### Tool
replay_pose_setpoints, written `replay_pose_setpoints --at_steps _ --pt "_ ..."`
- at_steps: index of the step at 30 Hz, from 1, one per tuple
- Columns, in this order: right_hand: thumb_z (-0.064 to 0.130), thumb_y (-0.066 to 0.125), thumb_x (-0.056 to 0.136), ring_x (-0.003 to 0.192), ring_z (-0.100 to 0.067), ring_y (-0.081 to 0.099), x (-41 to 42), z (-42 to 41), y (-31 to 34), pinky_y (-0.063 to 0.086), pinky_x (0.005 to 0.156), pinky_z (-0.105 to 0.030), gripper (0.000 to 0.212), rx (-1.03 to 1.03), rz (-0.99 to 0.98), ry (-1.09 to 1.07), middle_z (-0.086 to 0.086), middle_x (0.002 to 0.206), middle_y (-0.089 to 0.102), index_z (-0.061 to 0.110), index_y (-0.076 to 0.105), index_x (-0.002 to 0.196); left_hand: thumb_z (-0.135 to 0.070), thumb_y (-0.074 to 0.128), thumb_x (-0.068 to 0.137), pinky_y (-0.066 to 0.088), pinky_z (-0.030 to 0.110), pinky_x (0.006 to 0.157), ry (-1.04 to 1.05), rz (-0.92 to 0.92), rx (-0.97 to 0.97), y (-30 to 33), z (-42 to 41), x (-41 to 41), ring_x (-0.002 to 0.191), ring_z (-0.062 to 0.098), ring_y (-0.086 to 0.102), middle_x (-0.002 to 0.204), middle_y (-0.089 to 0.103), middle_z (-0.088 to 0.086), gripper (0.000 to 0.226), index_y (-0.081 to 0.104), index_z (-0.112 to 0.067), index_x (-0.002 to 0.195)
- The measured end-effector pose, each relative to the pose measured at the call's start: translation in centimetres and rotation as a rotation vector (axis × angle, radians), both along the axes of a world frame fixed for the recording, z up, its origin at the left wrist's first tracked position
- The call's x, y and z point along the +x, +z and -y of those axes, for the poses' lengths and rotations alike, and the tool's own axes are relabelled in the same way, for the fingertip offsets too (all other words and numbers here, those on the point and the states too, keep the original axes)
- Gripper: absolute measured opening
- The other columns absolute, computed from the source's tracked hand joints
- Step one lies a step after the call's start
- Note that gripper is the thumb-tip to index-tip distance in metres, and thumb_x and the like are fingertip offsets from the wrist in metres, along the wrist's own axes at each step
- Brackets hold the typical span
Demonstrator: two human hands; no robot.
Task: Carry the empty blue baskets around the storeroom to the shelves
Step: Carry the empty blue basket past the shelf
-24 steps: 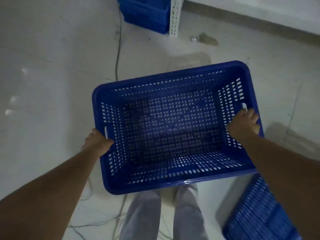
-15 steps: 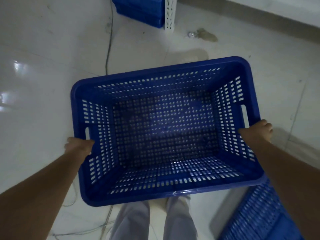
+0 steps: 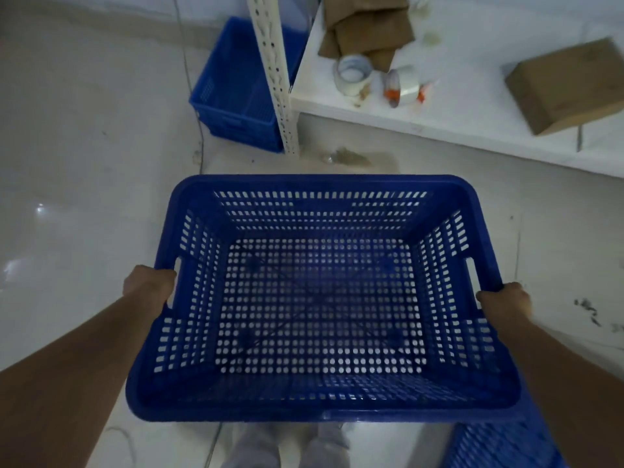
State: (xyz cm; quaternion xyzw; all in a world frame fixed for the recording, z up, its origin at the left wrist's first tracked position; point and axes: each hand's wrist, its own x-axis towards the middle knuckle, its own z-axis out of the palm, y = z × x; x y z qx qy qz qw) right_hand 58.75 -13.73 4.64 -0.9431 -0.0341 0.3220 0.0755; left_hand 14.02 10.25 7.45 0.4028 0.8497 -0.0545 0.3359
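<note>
We held the empty blue basket (image 3: 320,298) by its side handles, left hand (image 3: 148,285) and right hand (image 3: 504,302) both gripping; it seemed light and stiff.

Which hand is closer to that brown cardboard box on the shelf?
Right. The right hand grips the basket's side below the cardboard box; the left hand holds the far side.

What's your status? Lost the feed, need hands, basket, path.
Left hand and right hand both gripping the carried basket at its side handles. Basket empty, held level. Shelf ahead; its upright post and a second basket ahead-left.
</note>
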Motion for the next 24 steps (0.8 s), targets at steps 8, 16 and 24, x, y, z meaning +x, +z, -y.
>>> replay_pose_setpoints --at_steps 8,16,24 --pt "0.025 0.059 0.087 0.072 -0.034 0.057 4.5 -1.8 -0.3 0.05 0.066 -0.041 0.039 0.1 -0.06 -0.188 -0.019 0.087 0.057 -0.006 0.058 0.11 -0.018 0.061 0.089 0.044 0.049 0.102 -0.074 0.165 -0.003 -1.9 -6.9 8.7 0.122 0.044 0.053 0.132 0.054 0.03 0.05 0.05 0.01 0.129" --pt "0.018 0.062 0.087 0.075 -0.035 0.055 6.9 -8.4 -3.6 0.052 0.084 -0.054 0.027 0.232 -0.053 -0.318 -0.021 0.081 0.058 -0.009 0.057 0.092 -0.028 0.065 0.086 0.051 0.045 0.091 -0.09 0.28 -0.065 -7.5 -15.1 12.8 0.105 0.041 0.06 0.124 0.06 0.026 0.058 0.051 0.007 0.13" --pt "0.015 0.065 0.086 0.084 -0.036 0.056 8.9 -11.6 -5.4 0.049 0.095 -0.055 0.031 0.32 -0.032 -0.499 -0.027 0.104 0.061 -0.008 0.058 0.104 -0.027 0.067 0.084 0.051 0.046 0.092 -0.121 0.373 -0.06 -9.7 -19.0 15.5 0.105 0.036 0.061 0.126 0.06 0.022 0.061 0.048 0.001 0.134"
